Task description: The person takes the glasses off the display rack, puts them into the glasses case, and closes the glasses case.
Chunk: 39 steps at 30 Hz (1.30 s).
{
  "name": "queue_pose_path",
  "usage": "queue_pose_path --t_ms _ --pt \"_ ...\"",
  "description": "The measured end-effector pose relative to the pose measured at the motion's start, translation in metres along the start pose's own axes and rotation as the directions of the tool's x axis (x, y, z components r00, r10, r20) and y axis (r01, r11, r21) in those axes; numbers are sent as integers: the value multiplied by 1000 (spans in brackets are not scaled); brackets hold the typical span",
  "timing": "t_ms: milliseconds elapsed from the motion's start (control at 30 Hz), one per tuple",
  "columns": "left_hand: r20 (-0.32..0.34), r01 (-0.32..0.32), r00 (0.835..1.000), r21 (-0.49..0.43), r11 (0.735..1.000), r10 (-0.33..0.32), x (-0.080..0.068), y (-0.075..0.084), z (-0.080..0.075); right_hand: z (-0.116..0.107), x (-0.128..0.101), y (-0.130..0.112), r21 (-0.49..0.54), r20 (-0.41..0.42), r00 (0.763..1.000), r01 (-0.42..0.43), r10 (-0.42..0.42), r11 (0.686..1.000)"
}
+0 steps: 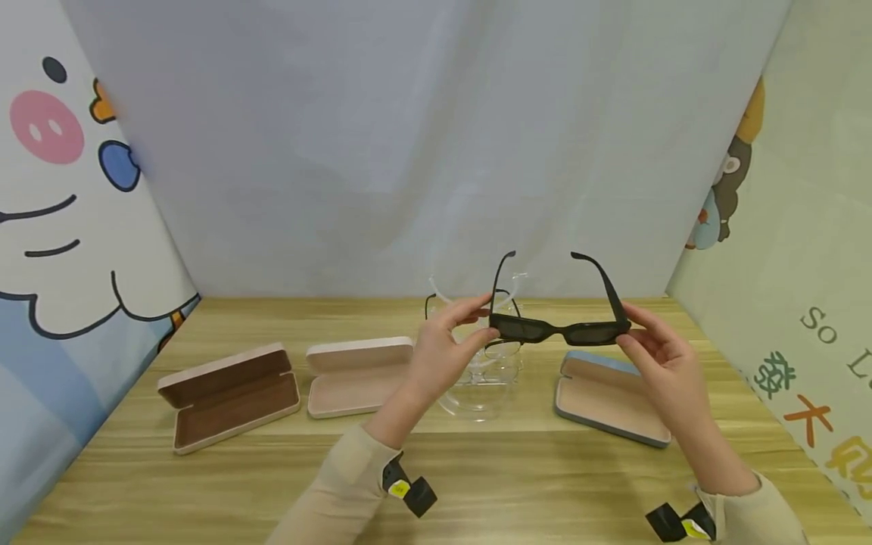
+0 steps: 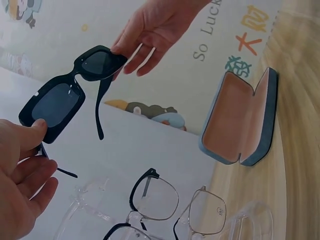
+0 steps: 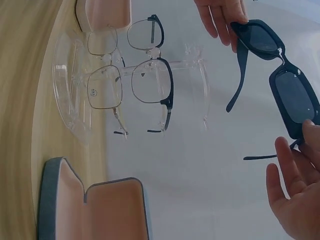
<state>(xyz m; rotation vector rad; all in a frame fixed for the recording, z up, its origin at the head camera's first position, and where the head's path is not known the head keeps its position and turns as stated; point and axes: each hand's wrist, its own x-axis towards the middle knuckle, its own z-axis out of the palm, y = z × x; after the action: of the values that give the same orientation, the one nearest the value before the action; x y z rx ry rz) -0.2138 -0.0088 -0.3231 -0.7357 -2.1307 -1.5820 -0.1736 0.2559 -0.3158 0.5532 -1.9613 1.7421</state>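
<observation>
Plainly the black sunglasses (image 1: 560, 330) are the light, rigid sort: a thick plastic frame with dark rectangular lenses and both temples swung open, pointing away from the person. They hang in the air above the middle of the desk (image 1: 477, 484), held level between two hands. The left hand (image 1: 443, 352) pinches the frame's left corner by the hinge with thumb and fingertips; the right hand (image 1: 657, 356) does the same at the right corner, its other fingers loosely spread. So each grip is closed lightly on a frame end, not on a lens. That looks the sound place to hold: the corners are stiff, while the glossy lenses would smudge and the thin temples could flex or strain at the hinge if levered. I judge the weight trifling, though smooth plastic may slip from so light a pinch. Just under the sunglasses, toward 12 o'clock of the hands, a clear display stand (image 3: 75, 100) carries several clear-lensed spectacles (image 3: 135, 87). At 3 o'clock lies an open blue case (image 1: 609, 397); at 9 o'clock an open pink case (image 1: 357, 375), and beyond it a brown-lined case (image 1: 228, 393).
</observation>
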Motion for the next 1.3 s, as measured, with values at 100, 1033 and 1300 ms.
queue_pose_path --t_ms 100,1033,1300 --pt "30 8 1000 -3 1000 -8 -1 -2 4 -5 -5 1 -16 -2 999 32 -32 999" --pt "428 112 903 -200 973 -17 -19 1 16 -18 -27 3 -320 -31 999 30 -42 947" --pt "429 183 900 -224 957 -72 -22 -1 27 -23 -29 7 -353 -63 998 -43 22 935"
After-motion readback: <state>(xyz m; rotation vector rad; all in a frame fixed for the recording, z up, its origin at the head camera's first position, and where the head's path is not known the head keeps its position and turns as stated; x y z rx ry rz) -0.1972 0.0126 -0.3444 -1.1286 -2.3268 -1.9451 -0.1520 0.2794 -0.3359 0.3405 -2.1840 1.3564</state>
